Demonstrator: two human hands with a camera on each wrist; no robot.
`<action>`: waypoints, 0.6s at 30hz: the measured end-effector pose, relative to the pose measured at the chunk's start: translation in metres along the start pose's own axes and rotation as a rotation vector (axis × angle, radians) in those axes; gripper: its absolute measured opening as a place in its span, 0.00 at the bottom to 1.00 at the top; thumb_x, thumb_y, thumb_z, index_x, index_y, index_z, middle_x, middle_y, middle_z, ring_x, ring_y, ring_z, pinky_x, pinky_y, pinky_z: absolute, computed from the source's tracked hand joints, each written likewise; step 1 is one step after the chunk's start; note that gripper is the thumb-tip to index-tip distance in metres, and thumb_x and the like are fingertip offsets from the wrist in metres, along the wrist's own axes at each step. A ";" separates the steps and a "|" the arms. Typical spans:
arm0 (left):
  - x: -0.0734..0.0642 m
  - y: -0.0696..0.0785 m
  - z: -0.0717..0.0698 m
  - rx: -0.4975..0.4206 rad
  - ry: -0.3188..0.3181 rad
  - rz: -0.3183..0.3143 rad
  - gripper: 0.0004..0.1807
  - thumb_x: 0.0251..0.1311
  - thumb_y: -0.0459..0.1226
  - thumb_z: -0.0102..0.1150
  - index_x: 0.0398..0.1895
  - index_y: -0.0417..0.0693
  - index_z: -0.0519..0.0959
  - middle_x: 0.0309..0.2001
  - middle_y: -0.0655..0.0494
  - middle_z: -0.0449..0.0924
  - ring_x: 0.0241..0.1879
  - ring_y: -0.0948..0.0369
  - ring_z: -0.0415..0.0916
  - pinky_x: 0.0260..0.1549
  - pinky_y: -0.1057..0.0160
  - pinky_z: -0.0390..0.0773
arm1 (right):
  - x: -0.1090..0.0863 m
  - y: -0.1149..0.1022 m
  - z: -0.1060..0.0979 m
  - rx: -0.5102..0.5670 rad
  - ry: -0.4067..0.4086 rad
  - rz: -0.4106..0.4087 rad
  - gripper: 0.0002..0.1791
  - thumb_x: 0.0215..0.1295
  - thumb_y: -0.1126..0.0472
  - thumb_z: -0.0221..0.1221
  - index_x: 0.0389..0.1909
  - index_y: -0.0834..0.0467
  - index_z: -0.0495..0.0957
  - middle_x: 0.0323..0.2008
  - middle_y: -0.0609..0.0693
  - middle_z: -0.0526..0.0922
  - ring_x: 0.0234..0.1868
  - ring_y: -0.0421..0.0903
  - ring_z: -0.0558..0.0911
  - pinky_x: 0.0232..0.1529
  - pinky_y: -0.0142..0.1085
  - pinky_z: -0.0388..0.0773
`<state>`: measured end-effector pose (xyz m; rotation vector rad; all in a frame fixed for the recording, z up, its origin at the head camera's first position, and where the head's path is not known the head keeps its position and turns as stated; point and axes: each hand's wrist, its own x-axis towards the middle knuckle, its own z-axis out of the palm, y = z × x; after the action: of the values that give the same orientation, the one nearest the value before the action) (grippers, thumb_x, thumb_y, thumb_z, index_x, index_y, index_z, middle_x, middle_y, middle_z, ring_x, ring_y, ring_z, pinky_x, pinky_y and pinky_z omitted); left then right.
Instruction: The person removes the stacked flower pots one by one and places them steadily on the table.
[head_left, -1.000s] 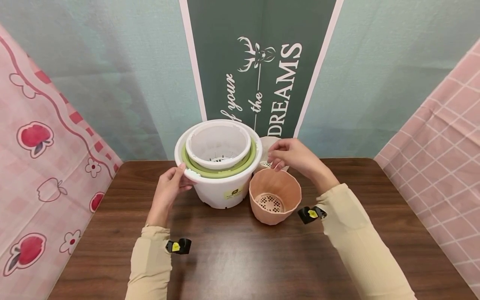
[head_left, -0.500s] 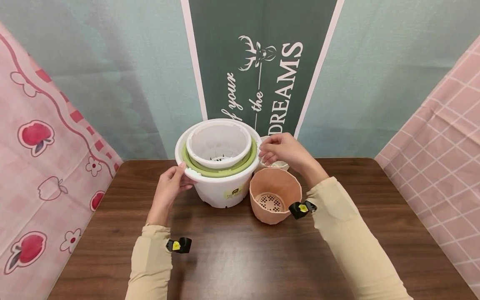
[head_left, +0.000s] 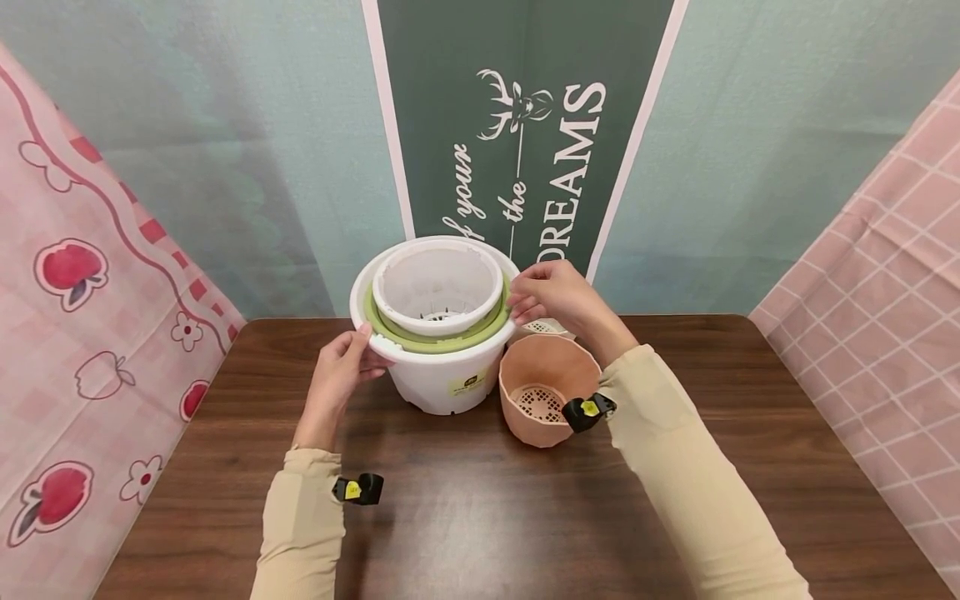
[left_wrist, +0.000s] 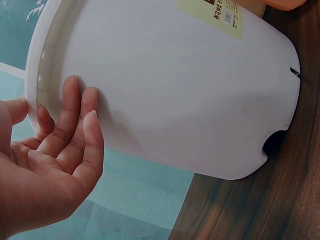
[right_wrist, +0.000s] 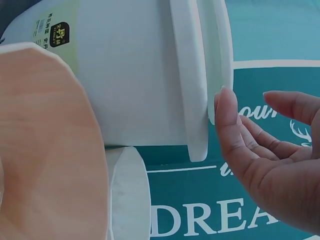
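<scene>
A large white flowerpot (head_left: 427, 387) with a yellow label stands upright on the table. Nested in it are a green pot (head_left: 420, 343) and a smaller white pot (head_left: 437, 283) with a slotted bottom. My left hand (head_left: 343, 371) pinches the big pot's rim on the left, thumb on top and fingers beneath; the wrist view shows three fingers loose beside the wall (left_wrist: 165, 85). Near the right side of the rim is my right hand (head_left: 564, 302), with fingers loosely bent and nothing between them. In the right wrist view its fingertips appear close to the nested rims, with thumb and fingers apart.
A peach-coloured pot (head_left: 546, 364) with a perforated base stands right of the white one. Behind it is a cream pot (head_left: 542, 327), partly hidden by my right hand. Cloth curtains (head_left: 750, 167) line the back and sides of the brown wooden table (head_left: 480, 517).
My right hand has moved left from above the cream pot to the right rim of the nested pots. My left hand and the pots have stayed in place.
</scene>
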<state>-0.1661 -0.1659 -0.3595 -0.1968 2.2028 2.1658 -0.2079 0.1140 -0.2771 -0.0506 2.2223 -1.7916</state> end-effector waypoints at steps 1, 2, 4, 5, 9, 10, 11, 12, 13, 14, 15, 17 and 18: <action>0.000 0.000 0.000 0.001 0.001 0.000 0.21 0.66 0.49 0.44 0.38 0.37 0.69 0.24 0.60 0.79 0.27 0.68 0.78 0.29 0.70 0.79 | 0.001 0.000 0.001 0.002 0.004 0.007 0.15 0.64 0.67 0.51 0.47 0.74 0.67 0.36 0.67 0.77 0.24 0.46 0.81 0.35 0.41 0.81; 0.000 0.000 0.000 0.002 0.001 0.000 0.21 0.66 0.49 0.44 0.38 0.37 0.69 0.24 0.59 0.79 0.27 0.68 0.78 0.29 0.70 0.79 | 0.001 -0.001 0.001 0.005 0.008 0.013 0.15 0.64 0.67 0.51 0.47 0.74 0.67 0.35 0.67 0.77 0.23 0.46 0.81 0.35 0.41 0.81; 0.000 0.000 0.000 0.003 0.004 0.002 0.21 0.66 0.49 0.44 0.38 0.37 0.69 0.24 0.59 0.79 0.27 0.68 0.78 0.29 0.70 0.79 | 0.003 0.000 0.003 0.017 0.008 0.021 0.15 0.65 0.68 0.50 0.47 0.74 0.67 0.34 0.66 0.77 0.23 0.46 0.81 0.35 0.41 0.81; 0.000 0.000 0.000 0.003 0.004 0.002 0.21 0.66 0.50 0.44 0.38 0.37 0.69 0.24 0.59 0.79 0.27 0.68 0.78 0.29 0.70 0.79 | 0.003 0.000 0.003 0.027 0.008 0.025 0.14 0.65 0.68 0.50 0.47 0.75 0.67 0.34 0.66 0.77 0.22 0.46 0.81 0.34 0.41 0.81; 0.001 -0.001 0.000 0.002 0.008 0.002 0.21 0.66 0.50 0.44 0.37 0.38 0.69 0.23 0.59 0.79 0.27 0.68 0.78 0.29 0.70 0.79 | 0.006 0.000 0.007 0.064 0.001 0.026 0.14 0.65 0.69 0.50 0.46 0.76 0.67 0.32 0.65 0.77 0.22 0.46 0.81 0.33 0.40 0.81; 0.001 -0.001 0.001 0.001 0.008 0.002 0.21 0.66 0.50 0.44 0.37 0.38 0.69 0.23 0.59 0.79 0.27 0.68 0.78 0.29 0.70 0.79 | 0.006 0.001 0.008 0.070 0.001 0.027 0.14 0.65 0.69 0.50 0.45 0.76 0.67 0.32 0.65 0.77 0.22 0.46 0.81 0.34 0.40 0.81; 0.001 -0.001 0.001 -0.001 0.008 0.001 0.20 0.66 0.50 0.44 0.37 0.38 0.69 0.23 0.59 0.79 0.27 0.68 0.78 0.29 0.70 0.79 | 0.006 0.001 0.009 0.073 0.002 0.028 0.14 0.65 0.69 0.50 0.45 0.76 0.67 0.32 0.65 0.77 0.22 0.46 0.81 0.34 0.40 0.81; 0.001 -0.001 0.001 -0.002 0.007 0.001 0.20 0.66 0.50 0.44 0.37 0.38 0.69 0.23 0.59 0.79 0.27 0.68 0.78 0.29 0.70 0.79 | 0.007 0.001 0.009 0.076 0.002 0.029 0.14 0.65 0.69 0.50 0.45 0.76 0.67 0.32 0.65 0.77 0.22 0.47 0.81 0.35 0.41 0.81; 0.001 -0.001 0.001 -0.003 0.007 0.001 0.20 0.66 0.49 0.44 0.37 0.38 0.69 0.23 0.59 0.79 0.27 0.68 0.79 0.29 0.70 0.79 | 0.007 0.001 0.010 0.082 0.003 0.031 0.13 0.64 0.69 0.51 0.45 0.76 0.67 0.32 0.65 0.77 0.22 0.47 0.81 0.36 0.41 0.81; 0.001 -0.001 0.001 -0.005 0.008 0.002 0.20 0.66 0.49 0.44 0.36 0.38 0.69 0.23 0.59 0.79 0.27 0.67 0.79 0.29 0.70 0.79 | 0.007 0.001 0.011 0.086 0.005 0.031 0.13 0.64 0.70 0.51 0.45 0.76 0.67 0.32 0.65 0.77 0.22 0.47 0.81 0.36 0.41 0.81; 0.000 -0.001 0.001 -0.006 0.007 0.003 0.20 0.66 0.49 0.45 0.36 0.38 0.69 0.23 0.59 0.79 0.27 0.67 0.79 0.29 0.70 0.79 | 0.007 0.001 0.012 0.089 0.007 0.033 0.13 0.64 0.70 0.51 0.45 0.76 0.68 0.32 0.65 0.76 0.23 0.47 0.81 0.37 0.41 0.80; 0.000 -0.001 0.001 -0.006 0.009 0.004 0.20 0.66 0.49 0.45 0.36 0.38 0.69 0.23 0.59 0.79 0.27 0.68 0.78 0.29 0.70 0.79 | 0.008 0.001 0.014 0.091 0.011 0.032 0.13 0.64 0.70 0.51 0.44 0.76 0.68 0.31 0.64 0.77 0.23 0.46 0.81 0.36 0.40 0.81; 0.001 -0.001 0.002 -0.008 0.011 0.009 0.20 0.66 0.49 0.44 0.36 0.38 0.69 0.23 0.59 0.79 0.26 0.68 0.79 0.29 0.70 0.79 | 0.009 0.001 0.014 0.094 0.014 0.032 0.12 0.64 0.70 0.51 0.44 0.76 0.68 0.31 0.64 0.77 0.23 0.46 0.81 0.36 0.40 0.81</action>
<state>-0.1668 -0.1643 -0.3601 -0.1995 2.2055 2.1836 -0.2125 0.0989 -0.2829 0.0164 2.1328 -1.8826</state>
